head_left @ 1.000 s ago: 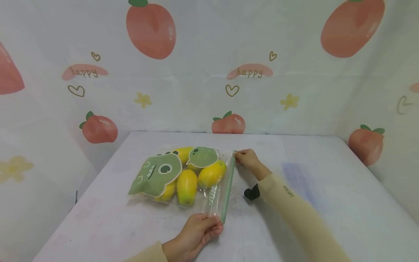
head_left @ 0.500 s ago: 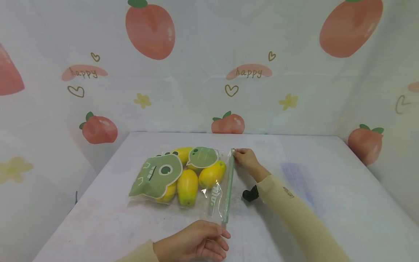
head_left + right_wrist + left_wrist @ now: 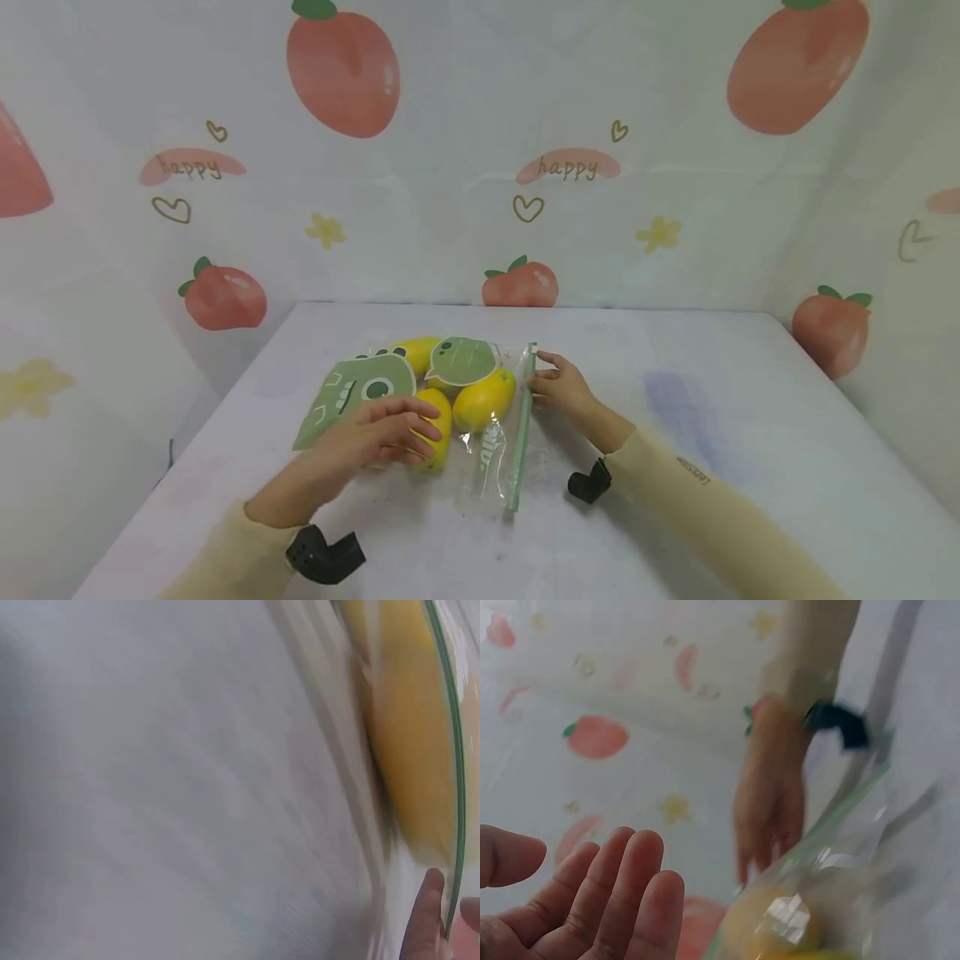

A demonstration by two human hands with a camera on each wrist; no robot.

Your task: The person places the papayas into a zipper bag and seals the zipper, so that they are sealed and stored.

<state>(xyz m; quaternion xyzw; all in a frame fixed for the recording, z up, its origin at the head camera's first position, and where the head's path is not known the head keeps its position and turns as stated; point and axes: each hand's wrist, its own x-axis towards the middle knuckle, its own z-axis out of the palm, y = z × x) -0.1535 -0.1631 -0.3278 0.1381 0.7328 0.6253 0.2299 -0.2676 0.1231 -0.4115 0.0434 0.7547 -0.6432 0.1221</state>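
A clear zip bag (image 3: 491, 483) with green dinosaur prints lies on the table, its green zip strip (image 3: 522, 442) towards the right. Several yellow oval fruits, perhaps mangoes or papayas, are inside, one yellow fruit (image 3: 483, 402) near the zip. My left hand (image 3: 360, 442), fingers loosely spread and holding nothing, hovers over the bag's near left part and hides some of it. At the zip strip's far end is my right hand (image 3: 573, 396), fingers loosely extended. In the right wrist view, a fingertip (image 3: 433, 889) and the thumb lie apart on either side of the strip.
The white table (image 3: 675, 517) reaches back to a cloth backdrop (image 3: 435, 225) printed with peaches, hearts and flowers. More cloth hangs at both sides. Black wrist mounts (image 3: 322, 557) sit on both of my sleeves.
My left hand has let go of the zip's near corner and moved left and up over the bag. The right hand's pinch on the far corner has loosened. The bag has barely shifted.
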